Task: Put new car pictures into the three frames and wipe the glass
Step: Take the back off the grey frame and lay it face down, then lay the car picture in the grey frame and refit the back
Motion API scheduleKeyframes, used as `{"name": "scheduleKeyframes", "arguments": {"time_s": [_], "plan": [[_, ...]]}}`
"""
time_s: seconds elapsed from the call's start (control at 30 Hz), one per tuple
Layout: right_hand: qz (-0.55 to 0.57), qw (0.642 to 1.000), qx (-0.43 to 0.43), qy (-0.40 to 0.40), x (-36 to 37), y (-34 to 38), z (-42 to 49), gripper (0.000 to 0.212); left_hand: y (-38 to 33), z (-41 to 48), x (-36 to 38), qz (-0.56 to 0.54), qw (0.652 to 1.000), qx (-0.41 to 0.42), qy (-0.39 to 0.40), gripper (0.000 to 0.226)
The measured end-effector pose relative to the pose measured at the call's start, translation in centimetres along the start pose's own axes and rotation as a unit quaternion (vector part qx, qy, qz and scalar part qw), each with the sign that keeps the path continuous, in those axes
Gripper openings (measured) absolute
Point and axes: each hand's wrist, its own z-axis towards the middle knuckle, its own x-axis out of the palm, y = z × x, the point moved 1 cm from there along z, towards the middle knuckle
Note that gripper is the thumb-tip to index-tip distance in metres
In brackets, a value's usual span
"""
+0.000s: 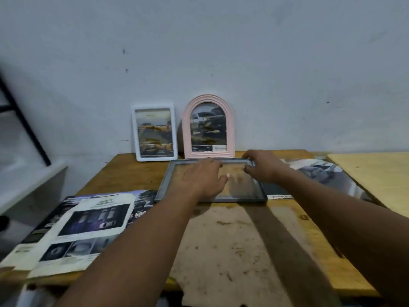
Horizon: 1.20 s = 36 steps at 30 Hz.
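While flat, grey frame (165, 183) under left hand (200, 180), right hand (263, 167) at corner.

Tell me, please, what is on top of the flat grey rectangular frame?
The left hand rests flat on the grey rectangular frame's glass; the right hand grips its far right corner. The glass beneath the left palm is hidden.

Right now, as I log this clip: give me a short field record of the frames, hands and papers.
white frame: upright against the wall, car picture inside
pink arched frame: upright beside it, car picture inside
grey frame: flat on the table
left hand: rests flat on the grey frame's glass
right hand: grips the grey frame's far edge
car pages: left of the grey frame
car print: right of it
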Motion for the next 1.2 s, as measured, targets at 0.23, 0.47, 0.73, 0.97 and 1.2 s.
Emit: {"name": "scheduleKeyframes", "arguments": {"time_s": [0.23, 0.47, 0.73, 0.97, 1.2], "plan": [[0.020, 0.986, -0.154, 0.054, 7.9, 14.5, 0.7, 0.050, 12.6, -8.5, -2.8, -0.039, 0.986, -0.157, -0.041, 0.052], [-0.119, 0.965, -0.210, 0.105, 14.6, 20.7, -1.0, 0.065, 18.9, -14.9, 0.1, 0.001, 0.972, -0.233, 0.010, 0.077], [-0.070, 0.980, -0.185, 0.036, 16.5, 21.6, -2.2, 0.055, 19.4, -15.9, 2.6, -0.008, 0.969, -0.247, 0.013, 0.074], [0.135, 0.968, -0.198, -0.079, 14.8, 23.1, -2.4, 0.049, 19.2, -15.2, 2.2, 0.002, 0.974, -0.227, -0.015, 0.060], [0.192, 0.954, -0.154, -0.174, 8.4, 21.4, 0.4, 0.054, 18.9, -13.6, 1.6, 0.018, 0.980, -0.198, -0.018, 0.064]]}}
